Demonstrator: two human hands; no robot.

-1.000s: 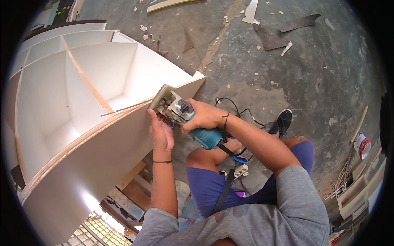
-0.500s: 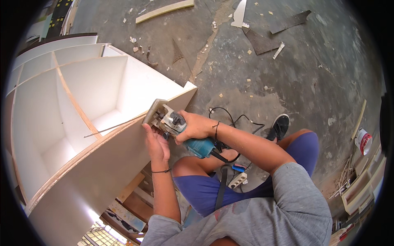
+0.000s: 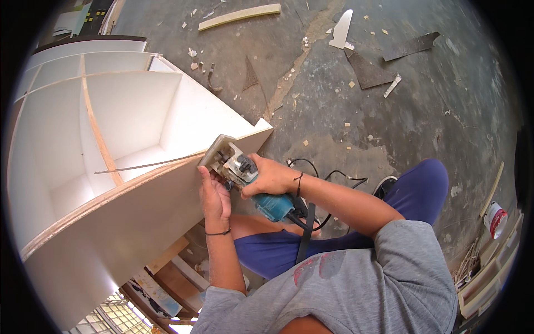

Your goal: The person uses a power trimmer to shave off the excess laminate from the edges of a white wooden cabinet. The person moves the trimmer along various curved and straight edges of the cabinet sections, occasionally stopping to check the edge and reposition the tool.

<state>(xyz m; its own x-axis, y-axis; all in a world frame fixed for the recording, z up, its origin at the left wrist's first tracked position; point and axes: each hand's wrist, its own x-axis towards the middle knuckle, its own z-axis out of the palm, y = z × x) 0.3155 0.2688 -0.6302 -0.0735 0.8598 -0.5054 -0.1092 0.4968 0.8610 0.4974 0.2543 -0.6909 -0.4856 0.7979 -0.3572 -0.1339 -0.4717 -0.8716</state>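
My right hand point(image 3: 271, 177) wraps round the teal motor body of a trim router point(image 3: 272, 207). The router's flat base presses against the edge of a large white panel-built cabinet point(image 3: 139, 203), near its right corner. My left hand point(image 3: 216, 199) grips low at the router's base, its thumb up against the base plate and the other fingers partly hidden behind the tool. A thin strip of edging point(image 3: 139, 166) sticks out leftward from the router along the cabinet's edge, its far end loose over the open compartment. The router bit is hidden.
A black power cord point(image 3: 328, 217) loops beside my legs. On the concrete floor lie a pale wood strip point(image 3: 239, 16), a white offcut point(image 3: 341, 30), dark sheet scraps point(image 3: 411, 47) and small chips. A paint can point(image 3: 494, 220) and wood pieces stand at the right.
The loose edging strip now reaches farther left. My raised knee has lowered and my legs have shifted. Both hands stay on the router, which has barely moved along the edge.
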